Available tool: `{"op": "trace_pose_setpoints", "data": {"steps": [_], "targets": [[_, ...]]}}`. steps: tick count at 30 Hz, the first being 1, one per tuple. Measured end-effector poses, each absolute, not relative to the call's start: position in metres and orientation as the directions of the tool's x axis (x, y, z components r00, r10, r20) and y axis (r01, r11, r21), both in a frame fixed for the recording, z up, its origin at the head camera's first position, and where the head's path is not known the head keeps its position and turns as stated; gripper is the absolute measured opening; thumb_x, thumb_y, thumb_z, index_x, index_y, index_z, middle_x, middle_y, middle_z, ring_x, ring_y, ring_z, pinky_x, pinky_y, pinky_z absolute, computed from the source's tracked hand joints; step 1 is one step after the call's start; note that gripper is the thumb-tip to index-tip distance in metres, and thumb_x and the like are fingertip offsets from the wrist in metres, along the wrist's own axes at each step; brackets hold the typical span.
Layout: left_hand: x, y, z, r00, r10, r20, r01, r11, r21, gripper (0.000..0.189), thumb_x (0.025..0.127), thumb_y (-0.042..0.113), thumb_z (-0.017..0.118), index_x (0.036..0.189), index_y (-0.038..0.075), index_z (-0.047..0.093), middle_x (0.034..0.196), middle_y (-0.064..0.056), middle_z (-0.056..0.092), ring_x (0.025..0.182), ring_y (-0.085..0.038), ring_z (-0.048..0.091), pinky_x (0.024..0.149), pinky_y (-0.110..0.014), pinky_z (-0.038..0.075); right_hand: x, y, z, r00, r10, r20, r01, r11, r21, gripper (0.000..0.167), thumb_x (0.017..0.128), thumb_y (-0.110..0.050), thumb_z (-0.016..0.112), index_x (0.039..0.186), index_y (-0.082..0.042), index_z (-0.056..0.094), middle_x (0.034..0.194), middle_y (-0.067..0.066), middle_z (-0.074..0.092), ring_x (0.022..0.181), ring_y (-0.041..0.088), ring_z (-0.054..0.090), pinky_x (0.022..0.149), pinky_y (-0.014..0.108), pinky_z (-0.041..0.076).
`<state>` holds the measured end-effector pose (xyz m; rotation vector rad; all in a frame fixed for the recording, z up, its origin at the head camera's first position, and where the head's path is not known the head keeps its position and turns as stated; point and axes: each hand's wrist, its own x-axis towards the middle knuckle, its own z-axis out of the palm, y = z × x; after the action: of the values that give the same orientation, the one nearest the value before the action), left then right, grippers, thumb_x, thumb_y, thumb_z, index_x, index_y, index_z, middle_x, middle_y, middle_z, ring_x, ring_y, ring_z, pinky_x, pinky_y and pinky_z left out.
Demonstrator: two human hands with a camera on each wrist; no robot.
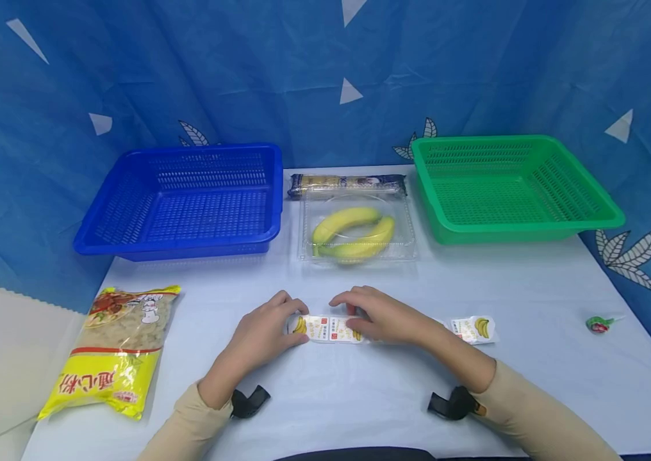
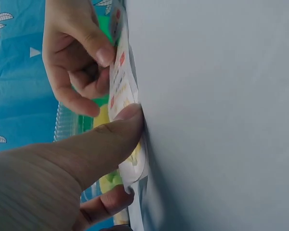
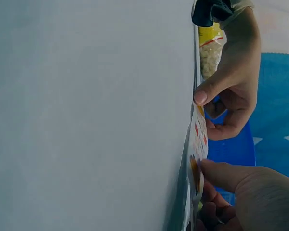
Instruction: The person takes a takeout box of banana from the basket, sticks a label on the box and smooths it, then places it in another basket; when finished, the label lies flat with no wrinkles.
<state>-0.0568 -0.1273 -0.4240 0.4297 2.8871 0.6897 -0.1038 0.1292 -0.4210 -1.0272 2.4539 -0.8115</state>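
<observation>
A strip of small white packets printed with yellow bananas lies low over the table in front of the person. At its left end, the left hand pinches the strip between thumb and fingers; in the left wrist view its thumb lies on the printed face. The right hand grips the strip farther right, its thumb on the print and the other fingers curled behind. The index finger of that hand is lifted off. Part of the strip is hidden under the right hand; its right end shows beyond the wrist.
Behind stand a blue basket and a green basket. Between them are a clear plastic box with bananas and a long dark packet. A yellow pasta bag lies left, a lollipop right.
</observation>
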Motion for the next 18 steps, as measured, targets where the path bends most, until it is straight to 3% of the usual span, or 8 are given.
{"op": "trace_pose_setpoints", "data": {"steps": [8,18], "targets": [[-0.053,-0.128,-0.431,-0.955,0.298,-0.007,0.264,0.855,0.447,0.04,0.078,0.038,0.084,0.112,0.024,0.07,0.096,0.01,0.059,0.072,-0.005,0.048,0.061,-0.026,0.043,-0.099,0.108,-0.435,-0.651,-0.759,-0.012,-0.599,0.524,-0.606,0.04,0.094,-0.029,0.07,0.132,-0.023,0.06,0.121,-0.01,0.063,0.104,0.01,0.048,0.091,0.031,0.044],[-0.048,-0.132,-0.437,-0.95,0.304,0.065,0.304,0.863,0.404,0.041,0.08,0.041,0.081,0.117,0.023,0.075,0.099,0.01,0.062,0.074,-0.002,0.051,0.06,-0.021,0.043,-0.095,0.1,-0.447,-0.687,-0.721,0.087,-0.593,0.487,-0.641,0.037,0.09,-0.026,0.074,0.126,-0.02,0.066,0.11,-0.007,0.058,0.106,0.013,0.051,0.093,0.033,0.045]]}}
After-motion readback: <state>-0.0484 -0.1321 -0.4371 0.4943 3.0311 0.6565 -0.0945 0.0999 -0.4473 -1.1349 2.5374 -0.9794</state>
